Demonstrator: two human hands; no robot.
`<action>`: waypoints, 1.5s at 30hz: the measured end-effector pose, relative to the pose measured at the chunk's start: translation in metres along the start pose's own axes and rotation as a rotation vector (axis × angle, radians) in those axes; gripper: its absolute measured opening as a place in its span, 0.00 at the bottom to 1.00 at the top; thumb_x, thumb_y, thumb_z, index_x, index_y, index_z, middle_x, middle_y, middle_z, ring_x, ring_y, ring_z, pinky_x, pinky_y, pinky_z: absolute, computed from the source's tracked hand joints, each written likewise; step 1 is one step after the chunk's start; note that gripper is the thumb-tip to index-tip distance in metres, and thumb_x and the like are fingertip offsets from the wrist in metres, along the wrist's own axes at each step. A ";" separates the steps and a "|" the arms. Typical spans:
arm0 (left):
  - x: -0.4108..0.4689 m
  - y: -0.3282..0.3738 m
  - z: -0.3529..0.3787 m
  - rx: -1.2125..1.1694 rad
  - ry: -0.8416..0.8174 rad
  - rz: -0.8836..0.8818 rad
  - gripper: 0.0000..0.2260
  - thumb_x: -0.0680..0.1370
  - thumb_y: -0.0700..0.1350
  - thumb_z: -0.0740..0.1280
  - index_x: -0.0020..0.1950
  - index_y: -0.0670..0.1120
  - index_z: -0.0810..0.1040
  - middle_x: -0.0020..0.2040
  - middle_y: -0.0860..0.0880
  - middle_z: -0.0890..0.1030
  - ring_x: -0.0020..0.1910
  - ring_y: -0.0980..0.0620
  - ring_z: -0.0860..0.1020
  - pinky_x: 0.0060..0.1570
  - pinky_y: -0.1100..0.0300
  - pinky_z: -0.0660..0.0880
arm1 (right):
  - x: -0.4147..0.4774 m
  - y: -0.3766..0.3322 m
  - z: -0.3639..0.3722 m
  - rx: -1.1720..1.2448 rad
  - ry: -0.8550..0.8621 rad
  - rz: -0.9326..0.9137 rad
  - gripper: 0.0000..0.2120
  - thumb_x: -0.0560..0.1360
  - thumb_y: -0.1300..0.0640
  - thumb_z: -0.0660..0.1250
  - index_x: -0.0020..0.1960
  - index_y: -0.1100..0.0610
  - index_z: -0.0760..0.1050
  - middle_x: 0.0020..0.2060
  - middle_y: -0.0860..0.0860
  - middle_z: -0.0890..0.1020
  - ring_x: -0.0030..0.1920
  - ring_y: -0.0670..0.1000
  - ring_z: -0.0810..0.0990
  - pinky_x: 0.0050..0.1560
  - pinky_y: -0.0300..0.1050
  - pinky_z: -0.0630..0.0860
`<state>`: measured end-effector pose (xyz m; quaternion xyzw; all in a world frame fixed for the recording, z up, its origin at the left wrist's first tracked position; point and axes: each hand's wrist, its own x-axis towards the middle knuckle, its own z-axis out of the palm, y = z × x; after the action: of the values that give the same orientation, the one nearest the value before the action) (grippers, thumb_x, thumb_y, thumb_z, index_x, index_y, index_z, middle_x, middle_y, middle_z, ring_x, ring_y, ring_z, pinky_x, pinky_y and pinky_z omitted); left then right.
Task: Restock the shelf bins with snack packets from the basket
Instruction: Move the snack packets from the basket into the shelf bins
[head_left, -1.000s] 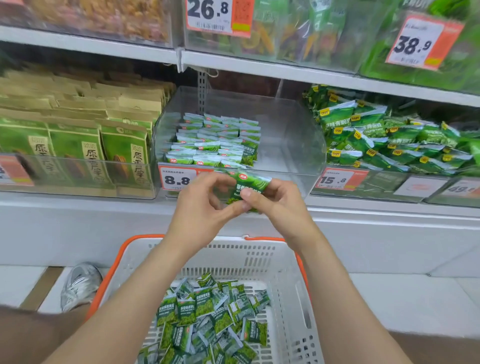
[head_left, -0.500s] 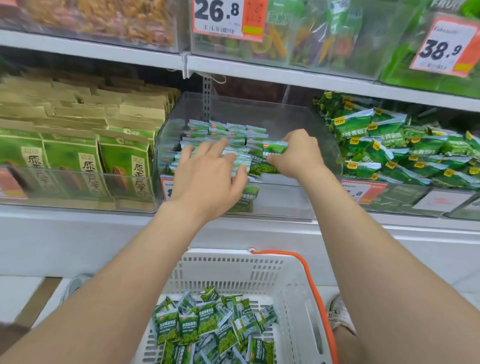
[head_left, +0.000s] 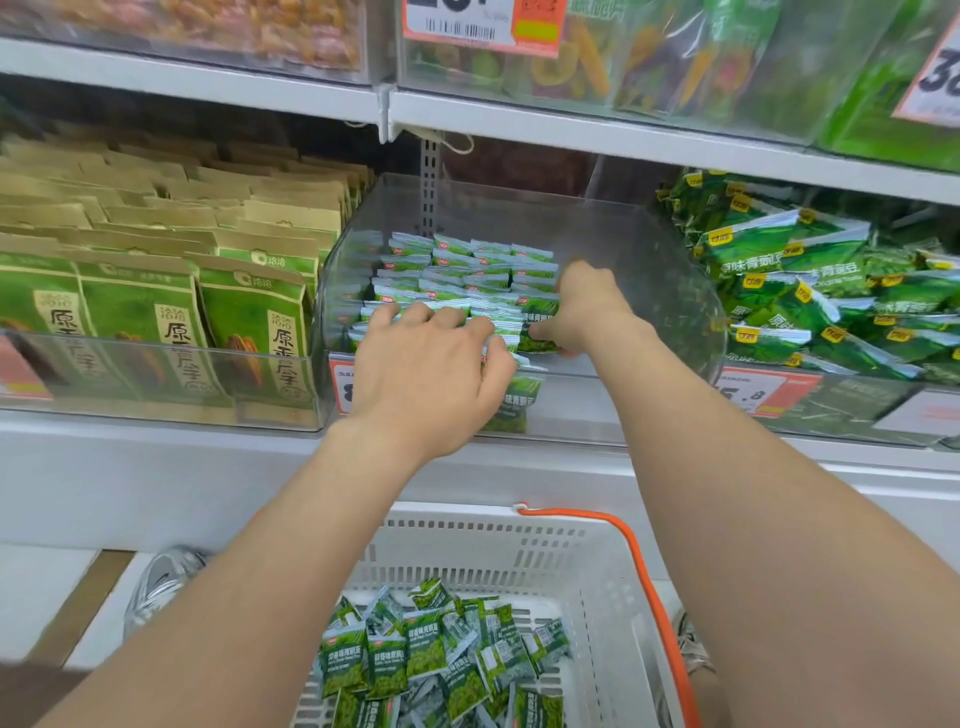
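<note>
The shelf (head_left: 545, 467) carries the clear bin (head_left: 654, 270). Below the bin stands the white basket (head_left: 519, 551), with loose packets (head_left: 426, 654) heaped inside. Left of the bin stand brown-topped pouches (head_left: 249, 312), and right of it lie larger green bags (head_left: 810, 291). Inside the bin, the left hand (head_left: 431, 374) rests on the rows of packets (head_left: 467, 265), fingers released and spread. The right hand (head_left: 587, 306), at the rows' right edge, has its fingers grasping one packet (head_left: 540, 332).

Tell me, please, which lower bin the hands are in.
The middle clear bin of small packets, between the kraft pouches and the larger green bags.
</note>
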<state>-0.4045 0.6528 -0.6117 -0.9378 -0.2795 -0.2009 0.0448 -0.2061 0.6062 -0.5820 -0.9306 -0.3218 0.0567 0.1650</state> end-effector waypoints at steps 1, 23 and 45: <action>-0.001 0.000 0.000 -0.002 0.003 0.005 0.29 0.82 0.57 0.42 0.60 0.54 0.82 0.58 0.51 0.85 0.57 0.42 0.79 0.69 0.43 0.67 | -0.001 0.001 0.000 -0.028 0.020 0.014 0.39 0.69 0.47 0.82 0.70 0.61 0.67 0.62 0.59 0.76 0.54 0.63 0.84 0.55 0.58 0.83; -0.064 0.041 0.019 -0.366 0.542 0.174 0.05 0.78 0.43 0.70 0.44 0.44 0.77 0.41 0.47 0.76 0.39 0.43 0.75 0.36 0.49 0.70 | -0.125 0.032 0.018 0.290 0.900 -0.547 0.06 0.73 0.59 0.64 0.41 0.57 0.79 0.32 0.51 0.78 0.36 0.56 0.77 0.38 0.53 0.73; -0.166 0.009 0.183 -0.377 -1.169 0.068 0.14 0.85 0.50 0.60 0.52 0.44 0.81 0.52 0.43 0.83 0.47 0.44 0.81 0.55 0.46 0.79 | -0.230 0.178 0.274 -0.850 -1.047 -0.453 0.15 0.79 0.60 0.68 0.65 0.56 0.78 0.59 0.55 0.77 0.48 0.56 0.76 0.49 0.53 0.77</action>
<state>-0.4619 0.5969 -0.8462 -0.8929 -0.1874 0.3023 -0.2761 -0.3417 0.4068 -0.9008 -0.6752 -0.5386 0.3302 -0.3808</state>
